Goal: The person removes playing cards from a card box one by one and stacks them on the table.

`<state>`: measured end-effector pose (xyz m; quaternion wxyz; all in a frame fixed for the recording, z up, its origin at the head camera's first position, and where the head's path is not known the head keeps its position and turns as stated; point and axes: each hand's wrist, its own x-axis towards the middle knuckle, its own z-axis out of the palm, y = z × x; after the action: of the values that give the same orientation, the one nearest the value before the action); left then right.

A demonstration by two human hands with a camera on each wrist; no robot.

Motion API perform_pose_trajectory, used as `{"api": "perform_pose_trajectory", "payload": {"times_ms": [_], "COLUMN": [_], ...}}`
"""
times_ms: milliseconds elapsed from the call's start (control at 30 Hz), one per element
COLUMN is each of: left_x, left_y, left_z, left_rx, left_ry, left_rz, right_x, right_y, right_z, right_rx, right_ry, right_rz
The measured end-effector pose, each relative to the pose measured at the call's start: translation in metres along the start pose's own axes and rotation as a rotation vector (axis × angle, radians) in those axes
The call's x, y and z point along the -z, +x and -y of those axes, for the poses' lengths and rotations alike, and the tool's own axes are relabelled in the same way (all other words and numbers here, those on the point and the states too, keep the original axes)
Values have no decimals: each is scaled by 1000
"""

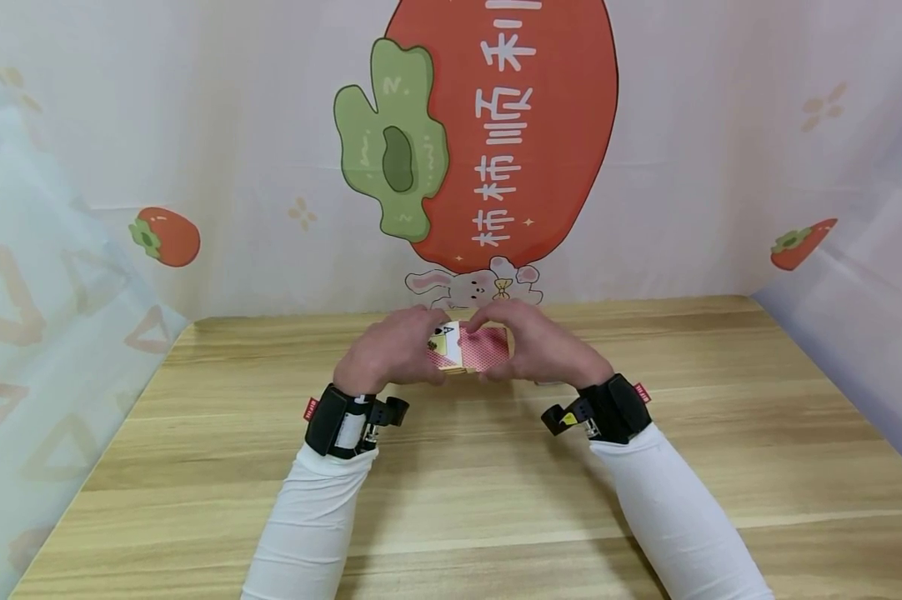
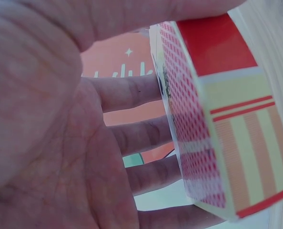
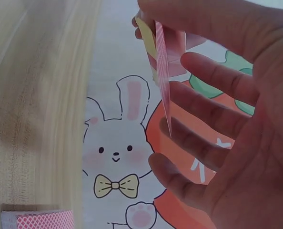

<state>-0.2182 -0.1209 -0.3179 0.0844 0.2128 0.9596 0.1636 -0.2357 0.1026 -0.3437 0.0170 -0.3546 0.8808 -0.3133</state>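
My left hand [image 1: 397, 348] grips a playing-card box [image 2: 246, 119] with red and cream stripes on one face, thumb along one edge and fingers along the opposite one. An ace design shows on the box's upper face in the head view. At the box's right end, my right hand [image 1: 544, 343] holds a thin red-patterned card piece [image 3: 163, 71] between thumb and fingers; I cannot tell whether it is a playing card or the box's flap. The piece appears nearly edge-on in the right wrist view. Both hands are close together near the table's back edge.
A red-backed deck of cards [image 3: 45, 220] lies on the wooden table [image 1: 451, 508], mostly hidden behind my right hand in the head view. Just beyond the table's back edge hangs a white curtain [image 1: 256, 150] printed with a large persimmon and a rabbit.
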Motion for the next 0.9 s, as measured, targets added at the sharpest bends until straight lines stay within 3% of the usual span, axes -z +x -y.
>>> {"api": "perform_pose_trajectory", "payload": {"times_ms": [400,900], "left_x": [0,2], "left_y": [0,-2], "left_z": [0,2], "left_rx": [-2,13], "left_ry": [7,-8], "left_rz": [-2,8], "right_x": [1,9], "right_y": [-1,-5], "right_z": [1,-3], "right_rx": [-33,-2], "right_ry": [-12,-46], "right_rz": [10,35]}}
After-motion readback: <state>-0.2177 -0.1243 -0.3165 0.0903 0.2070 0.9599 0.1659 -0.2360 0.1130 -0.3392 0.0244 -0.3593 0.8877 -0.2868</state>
